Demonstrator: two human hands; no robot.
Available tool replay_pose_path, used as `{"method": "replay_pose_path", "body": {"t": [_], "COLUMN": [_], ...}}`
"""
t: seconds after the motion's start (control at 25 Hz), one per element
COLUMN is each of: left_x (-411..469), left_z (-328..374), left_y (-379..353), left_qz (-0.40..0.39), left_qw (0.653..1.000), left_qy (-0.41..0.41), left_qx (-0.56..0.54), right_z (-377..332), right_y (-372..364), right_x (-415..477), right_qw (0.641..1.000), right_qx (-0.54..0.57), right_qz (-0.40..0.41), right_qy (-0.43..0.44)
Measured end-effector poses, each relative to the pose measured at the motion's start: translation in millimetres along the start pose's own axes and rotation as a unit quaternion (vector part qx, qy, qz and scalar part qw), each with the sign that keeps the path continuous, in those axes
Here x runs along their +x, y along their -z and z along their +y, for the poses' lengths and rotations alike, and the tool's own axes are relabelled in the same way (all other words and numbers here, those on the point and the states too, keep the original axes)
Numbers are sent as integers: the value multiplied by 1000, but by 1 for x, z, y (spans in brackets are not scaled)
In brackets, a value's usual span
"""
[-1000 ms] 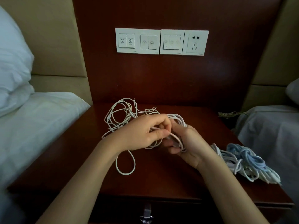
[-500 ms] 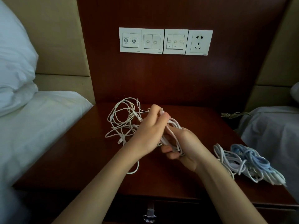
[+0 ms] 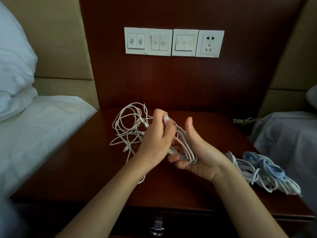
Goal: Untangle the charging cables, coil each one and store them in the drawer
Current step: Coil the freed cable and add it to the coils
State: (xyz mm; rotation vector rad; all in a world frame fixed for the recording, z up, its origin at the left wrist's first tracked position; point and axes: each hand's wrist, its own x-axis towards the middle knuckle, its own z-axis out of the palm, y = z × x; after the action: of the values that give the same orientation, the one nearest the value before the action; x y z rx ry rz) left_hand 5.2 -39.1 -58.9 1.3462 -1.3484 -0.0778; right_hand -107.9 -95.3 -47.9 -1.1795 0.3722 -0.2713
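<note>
So the left hand (image 3: 159, 140) has come up since a second ago. It now pinches the plug end (image 3: 165, 118) of a white cable between thumb and fingertips, with the other fingers curled. The right hand (image 3: 202, 153) sits palm-up with its fingers curled under the half-wound coil (image 3: 184, 148). Its thumb has lifted clear, where before it was pressed down on the loops. The slack loop that lay on the wood has mostly been drawn up, so I'd guess this coil is on its last wrap or two.

Using the drawer handle (image 3: 157, 225) as the marker:
- Both hands are straight above it.
- The leftover tangle (image 3: 127, 127) is up and left of it.
- The finished bundles (image 3: 257, 170), white and blue, lie off to its right on the nightstand (image 3: 77, 169).

The drawer (image 3: 188, 225) is shut and its inside is hidden, so storing looks not yet started.
</note>
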Motion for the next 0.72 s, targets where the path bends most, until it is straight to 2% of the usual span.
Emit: {"method": "replay_pose_path", "body": {"t": [0.24,0.28,0.4,0.6,0.72], "left_x": [0,1,1,-3,-3], "left_z": [-7,-8,-10,-13,-14], "left_y": [1,1,2,4,5], "left_qz": [25,29,39,83,97], "left_qw": [995,994,980,950,946], "left_qy": [-93,-108,-183,-285,-288], "left_qx": [3,5,64,101,111], "right_z": [-7,-9,-7,-5,2], "right_y": [-6,-7,-10,-15,-17], "right_x": [-5,-6,-5,-5,0], "right_qw": [994,993,983,979,982], "right_qx": [68,59,-57,-52,1], "right_qz": [57,74,153,133,148], "right_qy": [-62,-67,-80,-142,-119]}}
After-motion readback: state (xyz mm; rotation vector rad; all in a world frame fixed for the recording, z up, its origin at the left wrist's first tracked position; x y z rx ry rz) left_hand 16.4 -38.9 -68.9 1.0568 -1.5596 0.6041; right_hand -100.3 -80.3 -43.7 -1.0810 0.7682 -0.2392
